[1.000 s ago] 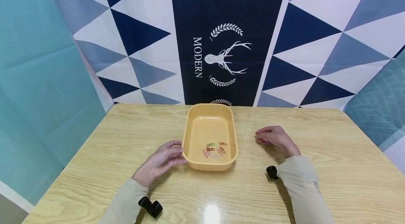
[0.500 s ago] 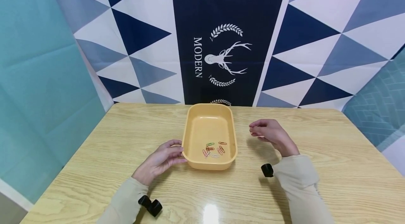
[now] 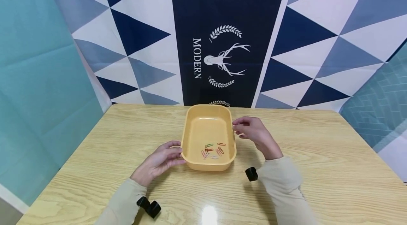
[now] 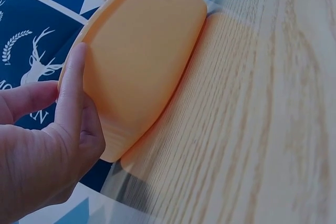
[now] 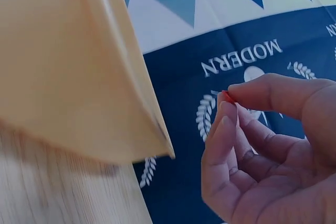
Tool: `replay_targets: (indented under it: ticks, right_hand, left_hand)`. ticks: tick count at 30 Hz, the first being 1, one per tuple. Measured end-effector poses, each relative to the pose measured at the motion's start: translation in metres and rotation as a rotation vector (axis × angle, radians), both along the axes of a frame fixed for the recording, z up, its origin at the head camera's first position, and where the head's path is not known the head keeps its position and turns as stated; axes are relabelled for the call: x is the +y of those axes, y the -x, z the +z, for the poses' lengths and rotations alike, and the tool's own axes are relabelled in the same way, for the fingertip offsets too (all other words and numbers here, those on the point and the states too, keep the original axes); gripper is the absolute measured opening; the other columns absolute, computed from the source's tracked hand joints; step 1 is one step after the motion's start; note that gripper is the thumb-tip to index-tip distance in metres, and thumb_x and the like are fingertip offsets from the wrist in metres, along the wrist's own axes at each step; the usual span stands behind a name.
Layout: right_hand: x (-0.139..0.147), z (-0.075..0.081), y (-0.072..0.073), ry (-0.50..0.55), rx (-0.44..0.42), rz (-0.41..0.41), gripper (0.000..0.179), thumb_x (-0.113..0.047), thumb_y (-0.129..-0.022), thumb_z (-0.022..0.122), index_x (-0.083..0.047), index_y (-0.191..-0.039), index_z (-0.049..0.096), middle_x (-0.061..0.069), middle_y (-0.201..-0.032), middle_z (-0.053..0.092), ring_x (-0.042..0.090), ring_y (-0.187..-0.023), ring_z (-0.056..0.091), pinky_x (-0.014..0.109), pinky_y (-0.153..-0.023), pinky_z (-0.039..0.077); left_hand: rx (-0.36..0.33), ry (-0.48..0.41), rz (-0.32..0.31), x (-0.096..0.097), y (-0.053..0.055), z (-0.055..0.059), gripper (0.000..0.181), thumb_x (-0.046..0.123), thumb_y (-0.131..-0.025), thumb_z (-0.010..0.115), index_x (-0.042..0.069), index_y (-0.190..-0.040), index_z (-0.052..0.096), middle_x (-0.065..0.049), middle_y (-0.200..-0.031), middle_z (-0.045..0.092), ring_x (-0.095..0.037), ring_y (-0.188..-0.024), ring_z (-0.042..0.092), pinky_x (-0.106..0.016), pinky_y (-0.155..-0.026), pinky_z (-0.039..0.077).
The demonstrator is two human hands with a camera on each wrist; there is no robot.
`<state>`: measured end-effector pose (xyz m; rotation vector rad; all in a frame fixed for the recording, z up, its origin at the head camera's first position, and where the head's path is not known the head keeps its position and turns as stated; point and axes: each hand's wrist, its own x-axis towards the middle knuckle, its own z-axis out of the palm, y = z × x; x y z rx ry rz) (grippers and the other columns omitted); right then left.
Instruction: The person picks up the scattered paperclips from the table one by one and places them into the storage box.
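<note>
A yellow-orange plastic tray (image 3: pixel 208 128) sits at the middle of the table, with several paper clips (image 3: pixel 212 150) in red, pink, green and white lying on its near floor. My left hand (image 3: pixel 159 163) holds the tray's left rim; in the left wrist view, its fingers lie against the outer wall. Just beside the right rim is my right hand (image 3: pixel 254 131). Between its thumb and index finger it pinches a small red paper clip (image 5: pixel 227 96), mostly covered by the fingertips in the right wrist view.
The wooden table (image 3: pixel 318 154) reaches back to a patterned blue and white cloth (image 3: pixel 152 34). Plain teal cloth (image 3: pixel 35 76) hangs along the left side. A black camera mount (image 3: pixel 148 207) is on the left wrist.
My right hand has risen off the table and come left to the tray's right rim with the red paper clip. The left hand keeps its place on the tray.
</note>
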<state>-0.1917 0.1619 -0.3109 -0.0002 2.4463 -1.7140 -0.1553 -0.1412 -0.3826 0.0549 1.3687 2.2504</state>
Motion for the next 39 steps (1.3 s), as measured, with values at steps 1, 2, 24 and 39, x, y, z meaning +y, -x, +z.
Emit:
replay_targets:
  ticks: [1, 2, 24, 39]
  right_hand:
    - [-0.004, 0.0, 0.0, 0.015, 0.005, 0.004, 0.027, -0.005, -0.092, 0.06, 0.012, -0.113, 0.058, 0.007, -0.09, 0.063, 0.013, -0.078, 0.058, 0.025, -0.069, 0.055]
    - [-0.007, -0.001, 0.001, 0.028, 0.007, 0.005, 0.027, -0.005, -0.092, 0.06, 0.012, -0.113, 0.058, 0.007, -0.089, 0.063, 0.012, -0.076, 0.058, 0.024, -0.068, 0.055]
    - [-0.043, -0.022, 0.005, -0.047, 0.05, -0.007, 0.014, 0.001, -0.086, 0.065, 0.008, -0.097, 0.063, 0.012, -0.079, 0.062, 0.015, -0.066, 0.061, 0.034, -0.067, 0.061]
    - [-0.044, -0.024, 0.004, -0.139, 0.092, 0.006, 0.01, 0.002, -0.086, 0.062, 0.006, -0.095, 0.064, 0.01, -0.077, 0.061, 0.013, -0.063, 0.059, 0.031, -0.066, 0.06]
  left_hand:
    - [0.008, 0.003, -0.002, 0.0, 0.0, 0.0, 0.03, -0.01, -0.096, 0.045, -0.01, -0.124, 0.034, -0.018, -0.104, 0.056, -0.022, -0.09, 0.062, -0.034, -0.085, 0.057]
    - [0.015, 0.007, -0.005, 0.0, 0.0, 0.0, 0.029, -0.009, -0.096, 0.045, -0.01, -0.123, 0.035, -0.018, -0.102, 0.057, -0.021, -0.089, 0.063, -0.034, -0.085, 0.057]
    - [0.014, -0.013, -0.004, 0.001, 0.0, 0.001, 0.026, -0.01, -0.095, 0.045, -0.009, -0.119, 0.035, -0.016, -0.096, 0.058, -0.02, -0.085, 0.063, -0.032, -0.081, 0.059]
    - [0.009, -0.005, -0.005, 0.001, 0.0, 0.001, 0.023, -0.008, -0.096, 0.045, -0.007, -0.118, 0.036, -0.016, -0.099, 0.057, -0.02, -0.087, 0.062, -0.032, -0.081, 0.059]
